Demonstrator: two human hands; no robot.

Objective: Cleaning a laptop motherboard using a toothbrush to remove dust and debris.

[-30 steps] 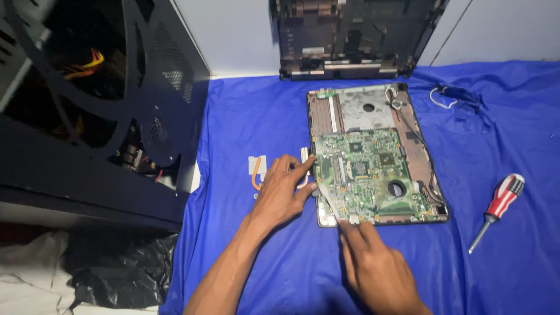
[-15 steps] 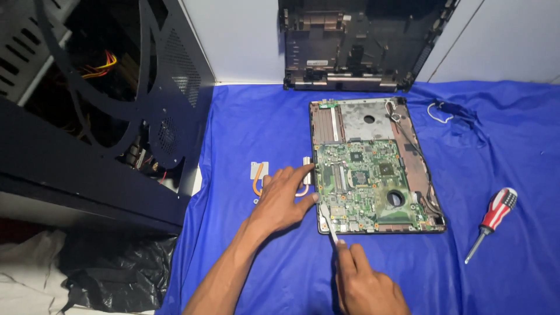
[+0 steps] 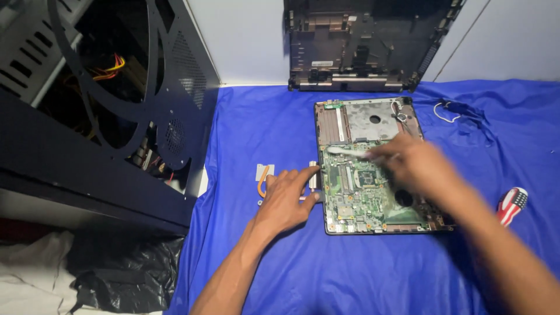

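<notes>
One view only — a camera worn on the person's head, tilted steeply down and forward over the blue cloth on the counter. It sits close enough that both forearms enter from the bottom edge, the left hand near centre and the right hand blurred to its right. The laptop base lies mid-frame; the far wall closes the top — an open computer case fills the left.
</notes>
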